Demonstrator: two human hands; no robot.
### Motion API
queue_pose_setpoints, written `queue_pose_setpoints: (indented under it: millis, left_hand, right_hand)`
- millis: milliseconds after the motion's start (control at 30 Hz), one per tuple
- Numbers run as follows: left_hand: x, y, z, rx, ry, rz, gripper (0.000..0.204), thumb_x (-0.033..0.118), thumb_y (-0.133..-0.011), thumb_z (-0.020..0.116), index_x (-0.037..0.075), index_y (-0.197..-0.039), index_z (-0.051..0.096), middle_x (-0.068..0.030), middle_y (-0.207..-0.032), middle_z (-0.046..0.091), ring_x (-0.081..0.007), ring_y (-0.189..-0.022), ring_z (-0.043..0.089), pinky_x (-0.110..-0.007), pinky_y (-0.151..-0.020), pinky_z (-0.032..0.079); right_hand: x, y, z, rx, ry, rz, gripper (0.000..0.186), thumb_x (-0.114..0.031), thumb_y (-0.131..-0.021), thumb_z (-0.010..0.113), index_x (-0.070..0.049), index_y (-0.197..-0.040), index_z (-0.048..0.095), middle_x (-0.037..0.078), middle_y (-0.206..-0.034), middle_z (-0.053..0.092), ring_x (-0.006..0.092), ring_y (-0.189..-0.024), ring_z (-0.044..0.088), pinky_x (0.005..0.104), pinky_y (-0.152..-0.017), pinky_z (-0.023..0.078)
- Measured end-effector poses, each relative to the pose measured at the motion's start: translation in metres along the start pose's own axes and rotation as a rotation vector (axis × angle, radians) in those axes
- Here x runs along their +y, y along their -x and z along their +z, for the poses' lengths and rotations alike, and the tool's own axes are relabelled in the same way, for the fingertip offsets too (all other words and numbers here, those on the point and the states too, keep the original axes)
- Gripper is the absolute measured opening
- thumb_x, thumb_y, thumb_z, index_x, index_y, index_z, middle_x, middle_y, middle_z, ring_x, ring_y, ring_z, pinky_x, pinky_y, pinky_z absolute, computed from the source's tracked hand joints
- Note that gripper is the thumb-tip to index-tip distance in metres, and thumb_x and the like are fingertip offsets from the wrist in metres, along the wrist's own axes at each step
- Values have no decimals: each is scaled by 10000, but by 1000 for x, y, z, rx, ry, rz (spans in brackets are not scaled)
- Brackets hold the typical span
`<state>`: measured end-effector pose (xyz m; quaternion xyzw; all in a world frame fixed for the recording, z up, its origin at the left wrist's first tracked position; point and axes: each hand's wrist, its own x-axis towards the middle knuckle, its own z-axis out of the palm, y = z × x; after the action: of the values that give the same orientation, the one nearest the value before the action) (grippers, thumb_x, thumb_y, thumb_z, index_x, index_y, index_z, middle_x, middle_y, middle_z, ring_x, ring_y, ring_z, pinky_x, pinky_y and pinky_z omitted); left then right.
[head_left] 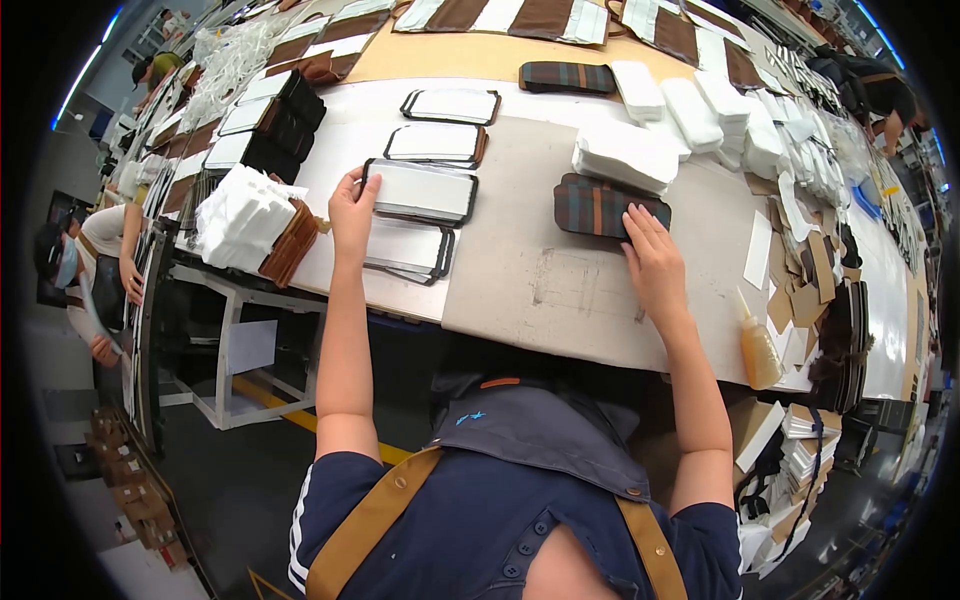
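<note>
My left hand [352, 218] pinches the left end of a flat white-faced panel with a black border [425, 190], its thumb on top. This panel lies on a short stack of similar pieces on the table. Just nearer to me is another such stack [405, 248], and two more white-faced stacks [437, 143] lie beyond. My right hand [655, 262] rests with straight fingers on the near right part of a dark plaid panel with a brown stripe [592, 208]. A pile of white pads [625, 158] sits directly behind that plaid panel.
At the left stand white pads [240, 215], brown pieces [290, 245] and black-edged stacks [265, 130]. More white pads [690, 115] and another plaid panel [567, 77] lie farther back. A bottle of amber liquid [760, 352] is near the right front edge. A person [100, 245] works at far left.
</note>
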<state>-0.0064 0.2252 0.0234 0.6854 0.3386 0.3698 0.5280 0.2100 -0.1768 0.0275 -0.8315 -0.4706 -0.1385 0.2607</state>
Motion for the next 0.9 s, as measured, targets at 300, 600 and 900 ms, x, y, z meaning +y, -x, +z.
queue_pose_setpoints:
  millis: [300, 600, 900]
  left_hand:
    - [-23, -43, -4, -28, -32, -57, 365, 193, -1020, 716, -39, -1297, 666, 17, -824, 693, -13, -650, 507, -199, -563, 375]
    - [-52, -110, 30, -61, -31, -38, 439, 260, -1016, 717, -22, -1342, 634, -54, -947, 740, -134, -800, 649, -276, -741, 519]
    - [-16, -14, 52, -37, -619, 524, 408, 258, -1021, 664, 52, -1371, 630, -162, -1379, 639, -357, -1304, 557, -473, -1146, 388]
  right_hand:
    - [15, -3, 10, 89, 113, -99, 233, 33, -911, 701, -21, -1131, 752, 105, -1233, 762, 287, -1202, 709, 400, -955, 596]
    - [11, -1, 11, 131, 91, -115, 283, 58, -862, 694, -6, -1132, 751, 127, -1237, 756, 299, -1210, 704, 397, -976, 601]
    - [-6, 15, -12, 96, 108, -123, 335, 64, -841, 681, 21, -1169, 732, 157, -1281, 733, 312, -1264, 674, 415, -1006, 584]
